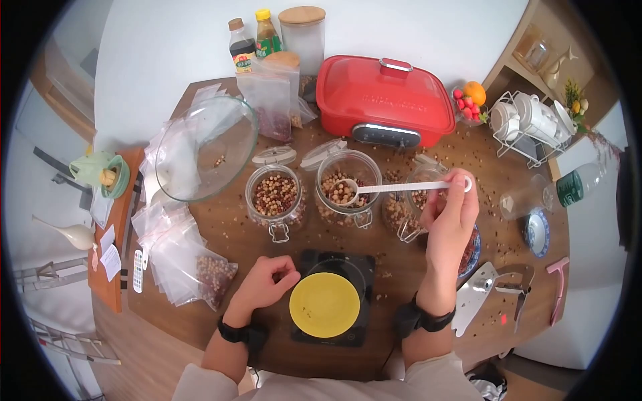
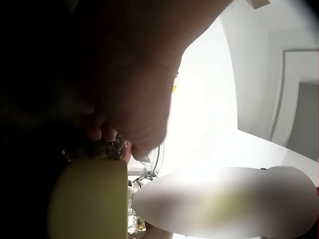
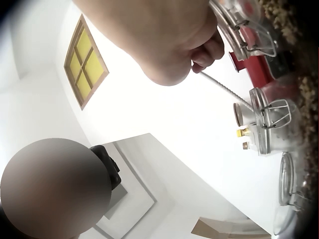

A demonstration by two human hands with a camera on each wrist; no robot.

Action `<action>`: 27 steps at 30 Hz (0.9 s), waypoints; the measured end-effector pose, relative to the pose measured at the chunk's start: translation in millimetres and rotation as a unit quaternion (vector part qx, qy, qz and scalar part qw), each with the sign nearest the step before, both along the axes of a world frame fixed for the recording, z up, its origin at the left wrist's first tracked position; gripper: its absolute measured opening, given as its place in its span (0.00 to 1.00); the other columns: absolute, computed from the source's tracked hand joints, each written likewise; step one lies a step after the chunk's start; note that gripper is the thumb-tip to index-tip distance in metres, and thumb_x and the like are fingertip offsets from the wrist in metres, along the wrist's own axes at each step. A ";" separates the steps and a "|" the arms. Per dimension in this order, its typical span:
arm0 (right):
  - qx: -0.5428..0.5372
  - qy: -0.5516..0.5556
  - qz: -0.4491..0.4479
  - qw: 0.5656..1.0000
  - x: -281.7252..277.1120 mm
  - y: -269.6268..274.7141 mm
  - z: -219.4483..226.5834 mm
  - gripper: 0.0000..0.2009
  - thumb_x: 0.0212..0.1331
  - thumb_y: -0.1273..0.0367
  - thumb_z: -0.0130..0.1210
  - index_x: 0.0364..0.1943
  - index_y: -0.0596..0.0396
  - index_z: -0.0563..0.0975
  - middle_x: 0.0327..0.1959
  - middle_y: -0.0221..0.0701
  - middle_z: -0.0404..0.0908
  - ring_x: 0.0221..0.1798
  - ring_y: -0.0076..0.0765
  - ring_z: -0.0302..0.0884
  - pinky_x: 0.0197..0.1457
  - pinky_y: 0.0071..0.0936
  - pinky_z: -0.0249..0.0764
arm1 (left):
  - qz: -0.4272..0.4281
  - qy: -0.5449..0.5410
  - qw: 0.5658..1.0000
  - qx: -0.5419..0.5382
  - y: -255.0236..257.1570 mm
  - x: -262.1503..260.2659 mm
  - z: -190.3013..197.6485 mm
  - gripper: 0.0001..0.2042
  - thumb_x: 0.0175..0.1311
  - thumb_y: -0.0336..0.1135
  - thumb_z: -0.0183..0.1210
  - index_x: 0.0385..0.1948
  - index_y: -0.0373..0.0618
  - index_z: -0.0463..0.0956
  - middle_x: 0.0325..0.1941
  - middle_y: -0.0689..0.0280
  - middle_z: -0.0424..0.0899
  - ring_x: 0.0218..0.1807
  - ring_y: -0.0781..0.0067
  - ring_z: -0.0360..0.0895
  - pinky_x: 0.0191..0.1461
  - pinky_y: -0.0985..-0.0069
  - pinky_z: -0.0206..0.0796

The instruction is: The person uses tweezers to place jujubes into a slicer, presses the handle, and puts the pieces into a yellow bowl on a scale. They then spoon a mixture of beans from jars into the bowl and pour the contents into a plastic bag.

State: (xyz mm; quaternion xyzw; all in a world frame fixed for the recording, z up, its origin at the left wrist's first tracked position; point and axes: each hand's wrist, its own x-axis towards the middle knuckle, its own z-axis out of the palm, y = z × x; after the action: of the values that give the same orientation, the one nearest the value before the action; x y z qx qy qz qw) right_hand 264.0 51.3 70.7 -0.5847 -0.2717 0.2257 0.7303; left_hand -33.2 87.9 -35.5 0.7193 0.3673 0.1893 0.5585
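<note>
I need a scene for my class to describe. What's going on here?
A person's right hand holds a white spoon by the handle, its bowl end at the mouth of the middle glass jar. That jar contains small pale and reddish pieces, perhaps beans; more are scattered on the table. The left hand lies beside a yellow plate, seemingly holding nothing.
</note>
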 end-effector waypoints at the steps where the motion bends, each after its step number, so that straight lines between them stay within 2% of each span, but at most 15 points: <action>1: 0.000 -0.010 -0.005 1.000 2.0 -1.0 -0.3 0.13 0.79 0.58 0.41 0.40 0.49 0.71 0.21 0.21 0.69 0.17 0.09 0.57 0.18 0.11 0.50 | -0.035 -0.017 0.999 0.014 1.0 -2.2 2.1 0.11 0.63 0.30 0.61 0.22 0.40 0.69 0.16 0.69 0.71 0.19 0.82 0.66 0.24 0.79 0.57; 3: 0.000 0.002 -0.021 1.000 3.2 -0.6 0.1 0.13 0.79 0.58 0.41 0.39 0.49 0.70 0.21 0.21 0.68 0.17 0.09 0.57 0.18 0.11 0.49 | -0.105 -0.052 0.992 0.042 4.5 -4.1 10.7 0.15 0.59 0.28 0.63 0.18 0.42 0.64 0.14 0.69 0.66 0.18 0.78 0.61 0.23 0.79 0.54; 6: 0.014 0.020 -0.032 0.999 7.4 0.8 -1.8 0.13 0.79 0.58 0.41 0.39 0.49 0.70 0.21 0.20 0.67 0.16 0.09 0.56 0.17 0.11 0.49 | -0.118 -0.035 0.990 0.063 -0.5 0.9 14.6 0.21 0.55 0.27 0.66 0.15 0.44 0.57 0.13 0.67 0.58 0.17 0.72 0.54 0.22 0.77 0.48; 9: 0.041 0.049 -0.042 0.997 10.2 0.4 -0.9 0.12 0.79 0.58 0.41 0.39 0.49 0.70 0.20 0.21 0.66 0.15 0.11 0.54 0.16 0.13 0.47 | -0.038 -0.026 0.993 0.106 -8.5 7.2 9.3 0.21 0.56 0.26 0.66 0.15 0.43 0.57 0.13 0.64 0.56 0.17 0.62 0.52 0.21 0.75 0.50; 12: 0.075 0.078 -0.044 0.993 16.6 -0.6 -2.4 0.12 0.79 0.59 0.41 0.39 0.48 0.70 0.20 0.21 0.65 0.13 0.12 0.52 0.15 0.15 0.44 | 0.012 -0.023 0.990 0.137 -10.5 10.4 4.7 0.21 0.57 0.26 0.65 0.15 0.43 0.57 0.12 0.64 0.56 0.16 0.66 0.52 0.20 0.75 0.50; 15: 0.107 0.122 -0.041 0.986 19.9 -1.7 0.2 0.11 0.78 0.59 0.41 0.39 0.48 0.69 0.20 0.22 0.64 0.13 0.14 0.51 0.15 0.17 0.43 | 0.024 -0.039 0.996 0.083 -11.0 10.0 -0.1 0.21 0.59 0.27 0.65 0.15 0.43 0.58 0.12 0.64 0.56 0.15 0.69 0.53 0.20 0.75 0.51; 18: 0.128 0.162 -0.026 0.978 19.9 -3.2 7.6 0.11 0.78 0.59 0.41 0.39 0.48 0.69 0.20 0.22 0.63 0.13 0.15 0.51 0.15 0.18 0.43 | 0.019 -0.038 0.997 0.065 -10.7 11.1 -0.4 0.20 0.61 0.28 0.64 0.15 0.42 0.60 0.11 0.65 0.58 0.15 0.74 0.57 0.21 0.76 0.54; 22: 0.121 0.170 0.023 0.978 19.3 -7.3 10.5 0.12 0.78 0.59 0.41 0.38 0.48 0.69 0.19 0.21 0.62 0.14 0.14 0.50 0.16 0.18 0.43 | 0.016 -0.042 0.999 0.017 -10.4 9.7 -2.9 0.16 0.66 0.30 0.61 0.18 0.40 0.66 0.12 0.66 0.70 0.16 0.78 0.70 0.23 0.79 0.62; 24: 0.073 0.158 0.074 0.982 20.0 -8.5 5.3 0.13 0.79 0.58 0.41 0.37 0.49 0.69 0.20 0.19 0.61 0.16 0.12 0.50 0.17 0.17 0.43 | 0.020 -0.046 0.999 -0.011 -9.5 10.0 -1.4 0.15 0.69 0.31 0.58 0.20 0.39 0.69 0.14 0.67 0.76 0.18 0.79 0.76 0.24 0.80 0.66; 27: 0.014 0.116 0.156 0.981 13.3 -10.2 3.3 0.15 0.79 0.57 0.41 0.35 0.49 0.70 0.20 0.17 0.60 0.18 0.11 0.50 0.18 0.15 0.43 | 0.011 -0.065 0.998 -0.022 -6.9 8.0 -1.1 0.15 0.73 0.33 0.54 0.22 0.38 0.71 0.17 0.66 0.80 0.21 0.78 0.79 0.26 0.81 0.68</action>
State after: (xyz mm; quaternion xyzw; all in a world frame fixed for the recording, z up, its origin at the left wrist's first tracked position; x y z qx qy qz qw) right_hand 277.2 41.1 73.9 -0.4944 -0.2757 0.3992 0.7213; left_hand -25.2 81.0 -36.6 0.6893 0.3418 0.2337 0.5946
